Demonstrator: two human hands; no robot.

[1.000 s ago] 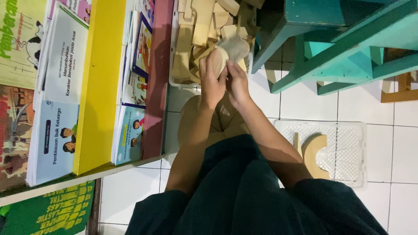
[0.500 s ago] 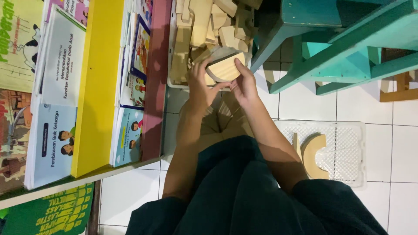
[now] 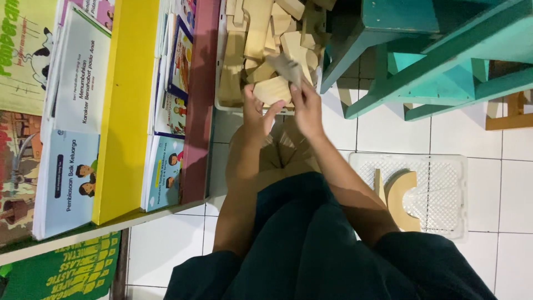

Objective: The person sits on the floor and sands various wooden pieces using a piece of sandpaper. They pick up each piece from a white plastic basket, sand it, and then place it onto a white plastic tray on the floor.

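We see the left hand (image 3: pixel 254 114) and the right hand (image 3: pixel 306 108) meet at the near edge of a white basket (image 3: pixel 222 66) which is full of pale wooden blocks (image 3: pixel 258 28); the left hand has its fingers curled around a rounded wooden block (image 3: pixel 273 89), with the thumb lying on the near side of it, so this block is gripped and sits just above the basket rim; the right hand is beside it, with its fingertips pinched on a grey cloth (image 3: pixel 287 68) that lies over the top edge of the same block; both hands are therefore closed on something, and they nearly touch each other.

The basket stands on a white tiled floor (image 3: pixel 388 133); to the left of it is a low shelf with a yellow board (image 3: pixel 125 105) and a pink board (image 3: pixel 195 100), and between these boards stand many thin books (image 3: pixel 72 139) with coloured covers; to the right of the basket are turquoise wooden furniture legs (image 3: pixel 433 61); lower on the right lies a white perforated tray (image 3: pixel 438 189), well apart from the hands, and on it rests an arch-shaped wooden block (image 3: pixel 401 200) with a thin flat piece just beside it; the dark green clothing (image 3: pixel 311 250) of the person fills the bottom of the view.
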